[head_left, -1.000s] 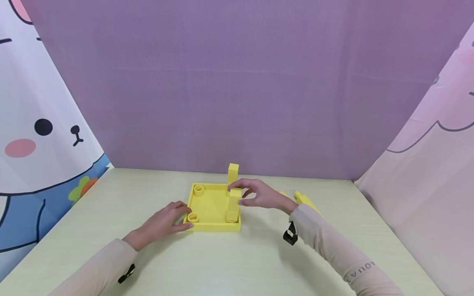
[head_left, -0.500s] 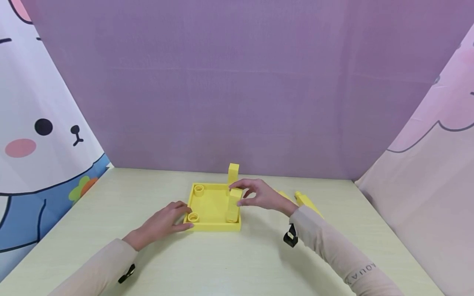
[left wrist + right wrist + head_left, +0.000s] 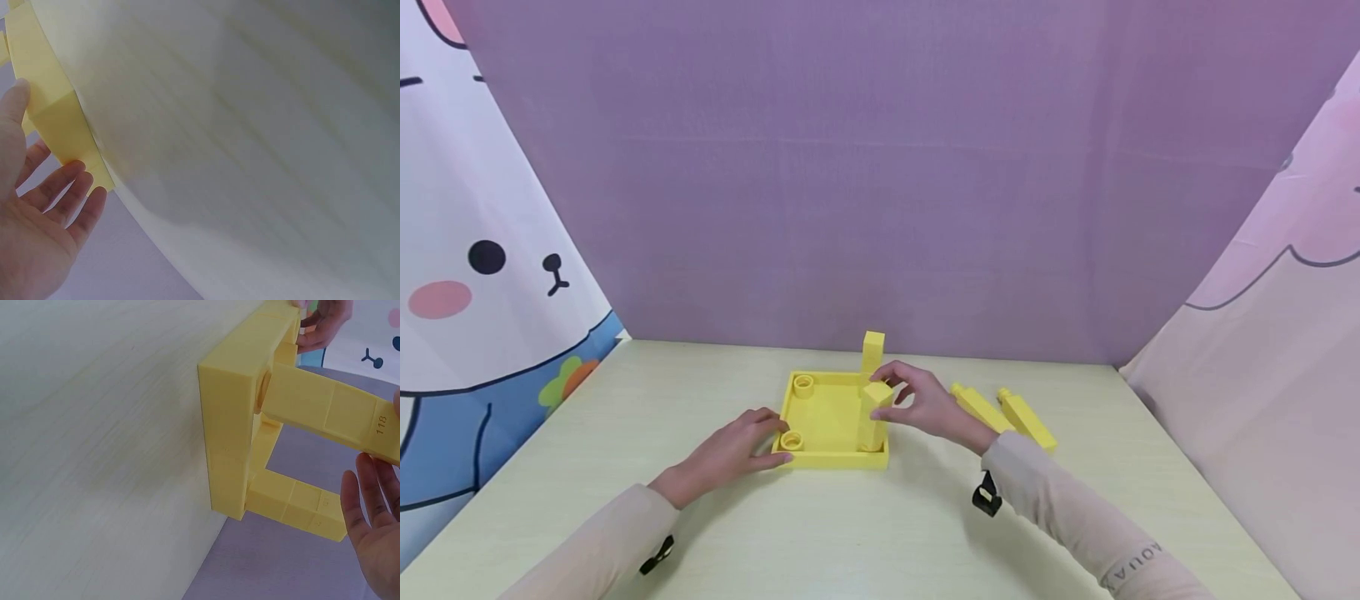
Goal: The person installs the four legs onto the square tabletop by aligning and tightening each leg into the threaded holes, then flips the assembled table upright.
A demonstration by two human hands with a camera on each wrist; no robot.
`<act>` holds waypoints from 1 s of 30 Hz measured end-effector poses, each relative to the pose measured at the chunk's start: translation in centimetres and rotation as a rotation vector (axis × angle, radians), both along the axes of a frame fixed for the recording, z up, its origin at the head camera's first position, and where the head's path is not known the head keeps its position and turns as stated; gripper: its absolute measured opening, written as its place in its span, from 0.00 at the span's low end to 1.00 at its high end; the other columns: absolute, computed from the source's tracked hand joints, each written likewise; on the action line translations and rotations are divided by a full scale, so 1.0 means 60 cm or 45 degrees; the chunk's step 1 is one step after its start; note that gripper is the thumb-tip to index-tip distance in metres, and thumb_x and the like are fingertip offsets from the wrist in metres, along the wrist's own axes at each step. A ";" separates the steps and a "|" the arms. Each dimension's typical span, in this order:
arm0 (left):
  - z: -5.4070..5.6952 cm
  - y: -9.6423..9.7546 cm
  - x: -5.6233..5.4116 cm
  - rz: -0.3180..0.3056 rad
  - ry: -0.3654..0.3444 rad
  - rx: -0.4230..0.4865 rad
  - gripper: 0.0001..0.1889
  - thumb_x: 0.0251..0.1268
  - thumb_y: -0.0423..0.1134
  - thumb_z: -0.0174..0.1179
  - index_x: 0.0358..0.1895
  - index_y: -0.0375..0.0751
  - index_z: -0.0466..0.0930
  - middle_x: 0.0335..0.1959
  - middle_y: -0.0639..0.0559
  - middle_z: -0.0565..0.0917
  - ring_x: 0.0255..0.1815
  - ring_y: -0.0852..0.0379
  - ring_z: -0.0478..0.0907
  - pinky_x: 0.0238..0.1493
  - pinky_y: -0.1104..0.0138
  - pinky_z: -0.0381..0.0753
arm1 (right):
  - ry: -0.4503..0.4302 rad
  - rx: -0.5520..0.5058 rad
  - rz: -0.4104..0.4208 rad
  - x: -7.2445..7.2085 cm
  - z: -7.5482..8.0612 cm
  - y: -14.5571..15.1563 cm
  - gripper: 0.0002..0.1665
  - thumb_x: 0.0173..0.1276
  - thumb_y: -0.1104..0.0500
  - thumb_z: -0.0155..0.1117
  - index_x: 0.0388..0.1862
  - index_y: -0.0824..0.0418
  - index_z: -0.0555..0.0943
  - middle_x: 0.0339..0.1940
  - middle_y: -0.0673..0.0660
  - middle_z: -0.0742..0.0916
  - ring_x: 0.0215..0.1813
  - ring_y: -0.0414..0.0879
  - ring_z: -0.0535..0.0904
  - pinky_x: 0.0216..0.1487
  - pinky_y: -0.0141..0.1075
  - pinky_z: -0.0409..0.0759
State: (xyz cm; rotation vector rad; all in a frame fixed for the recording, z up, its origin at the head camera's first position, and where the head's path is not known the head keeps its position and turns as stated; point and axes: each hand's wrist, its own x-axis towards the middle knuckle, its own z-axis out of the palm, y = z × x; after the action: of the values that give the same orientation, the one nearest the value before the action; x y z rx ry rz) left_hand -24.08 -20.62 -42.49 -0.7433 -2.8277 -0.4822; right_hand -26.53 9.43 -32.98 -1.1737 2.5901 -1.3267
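Observation:
A yellow square tabletop (image 3: 827, 417) lies underside up, with a raised rim and round threaded sockets (image 3: 792, 441) in its left corners. My left hand (image 3: 730, 454) holds its near left corner, thumb at the front rim and fingers over the left side. My right hand (image 3: 928, 404) pinches the upper end of a yellow table leg (image 3: 871, 429) between thumb and fingers. That leg stands in the near right corner, its lower end at the socket, leaning slightly in the right wrist view. A second leg (image 3: 872, 350) stands upright in the far right corner, partly hidden by my right hand.
Two loose yellow legs (image 3: 981, 407) (image 3: 1028, 421) with threaded ends lie on the pale wood table (image 3: 850, 542) to the right, beyond my right forearm. A purple cloth (image 3: 865, 183) hangs behind the table, with printed curtains (image 3: 475, 333) at the sides.
The held leg has turned about its upright axis; one corner of its top now faces me. My right hand has shifted slightly right and its wrist has dropped, baring the loose legs. My left hand is still.

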 end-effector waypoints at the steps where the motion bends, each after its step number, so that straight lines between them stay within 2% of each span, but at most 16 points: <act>1: 0.000 0.000 0.000 0.001 0.000 -0.001 0.23 0.53 0.55 0.62 0.47 0.43 0.80 0.48 0.49 0.77 0.48 0.54 0.74 0.47 0.60 0.78 | 0.001 0.002 -0.006 0.001 0.000 0.000 0.25 0.52 0.63 0.70 0.50 0.65 0.74 0.47 0.61 0.81 0.46 0.54 0.74 0.43 0.46 0.80; 9: -0.002 0.000 -0.002 0.002 0.002 -0.007 0.22 0.53 0.55 0.63 0.46 0.43 0.80 0.47 0.50 0.77 0.47 0.54 0.74 0.47 0.60 0.78 | -0.023 0.008 0.039 -0.006 0.001 0.003 0.27 0.53 0.64 0.70 0.52 0.68 0.73 0.48 0.63 0.80 0.49 0.56 0.74 0.46 0.54 0.77; 14: -0.002 0.001 -0.002 0.006 0.011 -0.012 0.22 0.52 0.55 0.63 0.46 0.43 0.80 0.47 0.50 0.78 0.47 0.54 0.74 0.47 0.61 0.79 | -0.013 0.074 0.110 -0.028 -0.008 0.010 0.28 0.54 0.63 0.69 0.54 0.66 0.72 0.51 0.62 0.79 0.52 0.54 0.74 0.46 0.50 0.78; 20: -0.001 0.001 -0.001 0.005 0.011 -0.006 0.22 0.52 0.55 0.63 0.46 0.43 0.80 0.47 0.49 0.78 0.46 0.55 0.74 0.46 0.61 0.79 | 0.001 0.116 0.202 -0.062 -0.026 0.020 0.29 0.54 0.61 0.70 0.55 0.61 0.73 0.54 0.58 0.79 0.54 0.52 0.74 0.47 0.50 0.78; 25: 0.000 0.000 0.000 -0.002 0.018 -0.001 0.22 0.53 0.54 0.63 0.46 0.43 0.80 0.47 0.49 0.78 0.47 0.55 0.74 0.46 0.61 0.79 | -0.004 0.131 0.243 -0.068 -0.024 0.024 0.26 0.56 0.58 0.69 0.54 0.60 0.74 0.53 0.55 0.80 0.53 0.48 0.74 0.47 0.49 0.79; 30: 0.000 0.001 0.001 0.001 0.014 0.002 0.22 0.53 0.54 0.63 0.46 0.43 0.80 0.46 0.50 0.78 0.46 0.55 0.74 0.46 0.61 0.79 | 0.010 0.116 0.223 -0.066 -0.026 0.022 0.23 0.56 0.58 0.69 0.51 0.58 0.75 0.50 0.54 0.80 0.51 0.46 0.75 0.45 0.43 0.80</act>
State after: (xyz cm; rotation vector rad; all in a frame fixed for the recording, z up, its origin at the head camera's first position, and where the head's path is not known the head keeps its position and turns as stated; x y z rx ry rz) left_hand -24.05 -20.59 -42.50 -0.7423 -2.8168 -0.4790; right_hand -30.49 10.75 -34.55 -1.3558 2.4572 -1.1597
